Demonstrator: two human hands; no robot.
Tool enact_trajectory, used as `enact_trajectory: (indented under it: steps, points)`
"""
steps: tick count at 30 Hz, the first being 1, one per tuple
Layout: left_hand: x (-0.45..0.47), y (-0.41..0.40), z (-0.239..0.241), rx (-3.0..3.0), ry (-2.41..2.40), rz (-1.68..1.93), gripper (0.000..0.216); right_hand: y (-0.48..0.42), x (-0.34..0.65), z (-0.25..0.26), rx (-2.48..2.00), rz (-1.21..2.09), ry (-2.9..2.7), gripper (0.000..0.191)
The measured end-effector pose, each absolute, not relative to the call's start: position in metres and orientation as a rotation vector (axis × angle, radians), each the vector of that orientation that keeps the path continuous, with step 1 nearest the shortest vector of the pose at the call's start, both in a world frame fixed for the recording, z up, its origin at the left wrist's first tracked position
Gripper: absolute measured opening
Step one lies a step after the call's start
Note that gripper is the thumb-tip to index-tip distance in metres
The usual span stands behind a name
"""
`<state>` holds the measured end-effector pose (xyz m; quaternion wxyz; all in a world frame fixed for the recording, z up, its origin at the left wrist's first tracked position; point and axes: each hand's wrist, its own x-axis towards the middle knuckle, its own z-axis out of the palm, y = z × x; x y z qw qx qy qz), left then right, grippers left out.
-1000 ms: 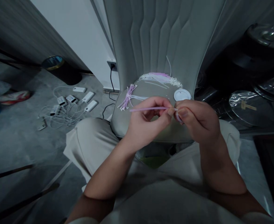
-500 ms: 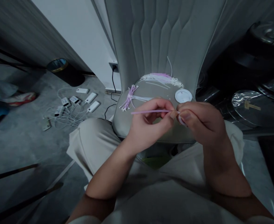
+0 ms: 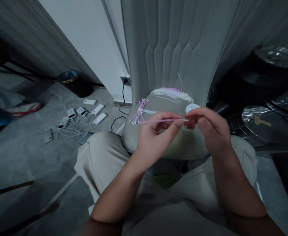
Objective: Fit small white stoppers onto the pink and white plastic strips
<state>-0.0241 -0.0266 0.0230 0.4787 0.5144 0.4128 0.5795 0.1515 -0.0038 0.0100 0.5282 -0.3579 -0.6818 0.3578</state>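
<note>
My left hand (image 3: pixel 156 134) is closed in a pinch on a thin purple stick (image 3: pixel 158 121), which lies level with its long part pointing left. A small pale tip of the stick pokes out past the thumb. Close by that tip is my right hand (image 3: pixel 211 129), its thumb lifted apart from the index finger and its other fingers curled beneath. Whether the index finger touches the tip I cannot tell. On the chair seat behind my left hand lies a bundle of purple and white sticks (image 3: pixel 140 111). A curved pile of white and purple sticks (image 3: pixel 171 92) lies farther back.
A round white lid-like dish (image 3: pixel 191 107) sits on the grey chair (image 3: pixel 144 144), partly behind my right hand. White devices with tangled cables (image 3: pixel 76 121) lie on the floor at left, near a black bin (image 3: pixel 76 85). Another person's shoe (image 3: pixel 28 108) shows at far left.
My right thumb has lifted away from the stick's tip, where it was pinching before. My left hand keeps its pinch. The whole view has shifted slightly.
</note>
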Motion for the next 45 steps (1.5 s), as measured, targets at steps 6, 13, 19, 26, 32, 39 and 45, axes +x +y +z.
enact_trajectory:
  steps: [6, 13, 19, 26, 32, 39, 45]
  points:
    - [-0.042, -0.010, 0.022, 0.889, 0.927, 1.513, 0.015, 0.031, 0.160, -0.012, -0.889, 0.778, -1.040, 0.025]
    - [-0.064, 0.036, 0.019, 0.846, 0.969, 1.475, 0.025, 0.051, 0.163, -0.021, -0.960, 0.697, -1.000, 0.040]
    - [-0.084, 0.077, -0.015, 0.791, 0.968, 1.349, 0.031, 0.102, 0.168, -0.037, -1.426, 0.579, -1.318, 0.052]
    - [-0.103, 0.087, -0.033, 0.644, 0.914, 1.289, 0.030, 0.197, 0.173, -0.058, -1.853, 0.500, -1.795, 0.022]
    - [-0.112, 0.096, -0.034, 0.596, 0.924, 1.339, 0.028, 0.250, 0.156, -0.060, -2.207, 0.348, -2.208, 0.023]
    - [-0.118, 0.101, -0.031, 0.627, 0.885, 1.359, 0.032, 0.277, 0.128, -0.060, -2.490, 0.270, -2.339, 0.037]
    - [-0.121, 0.102, -0.032, 0.671, 0.931, 1.406, 0.031, 0.275, 0.120, -0.042, -2.461, 0.262, -2.332, 0.039]
